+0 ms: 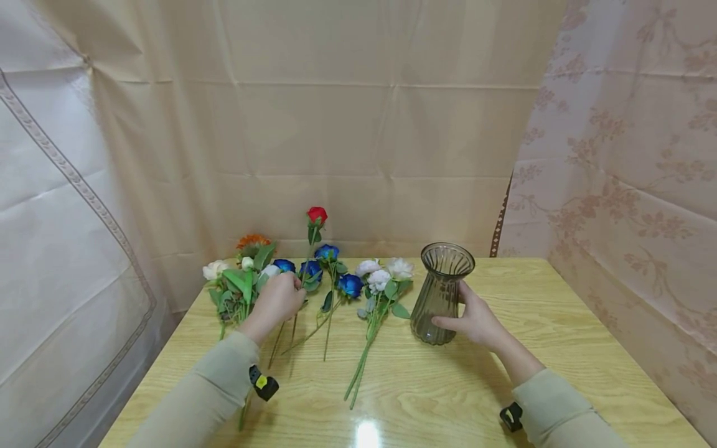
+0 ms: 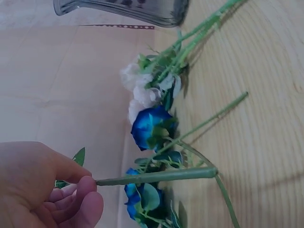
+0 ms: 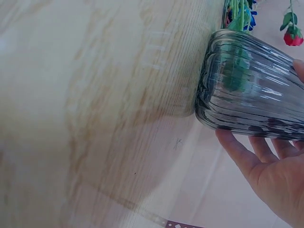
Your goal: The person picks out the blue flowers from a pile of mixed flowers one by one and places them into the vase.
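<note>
My left hand (image 1: 278,300) pinches the green stem (image 2: 156,176) of a red rose (image 1: 317,216) between thumb and fingers. The bloom points up above the hand, and the stem's lower end shows in the left wrist view. On the right, my right hand (image 1: 476,318) grips a ribbed, smoky glass vase (image 1: 437,305) round its side, thumb in front. The vase is upright with its wide mouth up and its base at the tabletop. In the right wrist view, fingers (image 3: 240,154) curve along the ribbed glass.
Blue roses (image 1: 350,285) lie in the middle of the wooden table (image 1: 448,398). Pale pink-white flowers (image 1: 379,279) lie between them and the vase. At the left is a bunch with an orange flower (image 1: 253,241) and a white one (image 1: 215,269). A beige curtain (image 1: 358,137) hangs behind.
</note>
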Available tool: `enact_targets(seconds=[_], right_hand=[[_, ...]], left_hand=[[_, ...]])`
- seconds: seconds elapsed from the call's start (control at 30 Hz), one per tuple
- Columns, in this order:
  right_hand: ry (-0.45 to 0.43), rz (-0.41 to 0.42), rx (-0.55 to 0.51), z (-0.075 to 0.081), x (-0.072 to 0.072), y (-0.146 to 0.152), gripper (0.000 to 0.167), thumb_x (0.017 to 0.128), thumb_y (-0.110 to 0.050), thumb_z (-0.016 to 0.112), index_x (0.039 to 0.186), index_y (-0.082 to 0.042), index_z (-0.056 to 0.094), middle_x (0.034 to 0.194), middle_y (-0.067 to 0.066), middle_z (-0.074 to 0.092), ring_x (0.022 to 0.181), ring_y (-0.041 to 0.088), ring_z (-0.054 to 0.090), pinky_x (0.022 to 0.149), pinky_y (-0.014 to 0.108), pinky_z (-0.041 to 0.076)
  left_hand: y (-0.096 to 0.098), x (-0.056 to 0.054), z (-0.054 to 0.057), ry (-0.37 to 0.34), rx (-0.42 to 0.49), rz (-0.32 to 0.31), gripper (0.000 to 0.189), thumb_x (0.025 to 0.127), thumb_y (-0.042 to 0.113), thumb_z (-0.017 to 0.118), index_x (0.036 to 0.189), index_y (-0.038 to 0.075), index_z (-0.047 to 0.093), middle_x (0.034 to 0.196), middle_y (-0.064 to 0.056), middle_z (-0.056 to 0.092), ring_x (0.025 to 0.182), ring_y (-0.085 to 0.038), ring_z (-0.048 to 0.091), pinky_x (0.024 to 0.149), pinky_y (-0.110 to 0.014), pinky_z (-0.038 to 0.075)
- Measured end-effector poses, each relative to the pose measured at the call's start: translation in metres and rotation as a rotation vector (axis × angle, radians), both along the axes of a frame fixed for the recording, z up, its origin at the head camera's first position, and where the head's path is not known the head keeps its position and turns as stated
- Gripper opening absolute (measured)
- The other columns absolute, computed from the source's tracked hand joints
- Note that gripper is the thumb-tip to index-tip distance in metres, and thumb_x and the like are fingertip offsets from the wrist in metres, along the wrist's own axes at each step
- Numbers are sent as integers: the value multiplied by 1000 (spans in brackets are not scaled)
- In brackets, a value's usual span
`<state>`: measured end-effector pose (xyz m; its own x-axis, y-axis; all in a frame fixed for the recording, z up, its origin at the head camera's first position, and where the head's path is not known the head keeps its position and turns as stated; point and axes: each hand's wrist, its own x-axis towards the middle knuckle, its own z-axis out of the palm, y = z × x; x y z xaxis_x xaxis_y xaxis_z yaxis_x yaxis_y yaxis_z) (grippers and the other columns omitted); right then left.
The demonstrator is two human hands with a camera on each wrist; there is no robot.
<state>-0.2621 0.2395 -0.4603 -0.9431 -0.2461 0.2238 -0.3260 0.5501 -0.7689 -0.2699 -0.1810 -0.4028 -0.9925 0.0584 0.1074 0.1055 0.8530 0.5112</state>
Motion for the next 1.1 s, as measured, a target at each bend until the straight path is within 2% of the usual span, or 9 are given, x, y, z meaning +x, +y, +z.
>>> enact_targets(seconds=[0.13,0.2,0.37,0.4,0.67,0.77,0.93,1.0,1.1], right_hand=[[-3,-6,3,0,0,0,98,81,-36,88,155,-7,31,141,21,54,130,45,49,103,64,41],[-4,-5,-1,1,0,0,98,81,-35,88,155,-7,31,140,21,54,130,45,49,103,64,41],[-1,2,-8,1,0,0,97,81,-35,89,155,-7,32,138,20,55,128,44,50,103,64,41],[-1,1,-7,1,0,0,97,81,-35,89,155,-7,32,138,20,55,128,44,50,103,64,41],[1,-5,4,1,0,0,97,81,-35,88,155,-7,32,139,20,55,128,44,51,103,63,42],[2,-5,6,0,-1,0,97,81,-35,89,154,-7,33,138,20,55,128,43,51,102,63,42],[5,-4,7,-1,-2,1,97,80,-36,89,154,-7,33,139,20,55,128,44,51,102,63,42],[4,-4,5,-1,-2,1,97,80,-36,89,154,-7,33,139,20,55,128,44,51,102,63,42],[3,-5,5,-2,-2,1,98,80,-37,89,154,-7,32,139,20,55,129,44,50,103,64,41]], left_hand=[[6,0,3,24,32,-3,32,98,9,54,73,15,35,54,3,31,42,-16,48,45,-30,35],[10,0,3,43,45,-5,28,97,9,54,74,14,40,54,3,36,43,-16,51,45,-29,38],[19,0,1,81,63,-35,30,96,9,56,70,14,44,51,3,41,42,-16,55,44,-27,38],[21,0,1,82,67,-43,33,96,8,56,66,14,41,49,3,38,41,-17,54,43,-27,36],[39,1,0,51,104,-51,34,95,10,58,67,17,40,50,5,36,42,-14,51,44,-27,36],[45,0,-2,56,99,-68,39,93,9,58,64,17,34,50,5,30,39,-12,41,43,-26,30],[55,-1,-5,56,89,-99,40,94,8,59,64,17,34,51,5,28,42,-11,30,46,-27,26],[59,0,-6,46,84,-106,38,94,8,59,65,16,36,50,5,29,42,-11,30,46,-27,27],[65,1,-8,17,99,-115,33,93,8,58,66,16,41,50,5,34,41,-11,39,45,-26,32]])
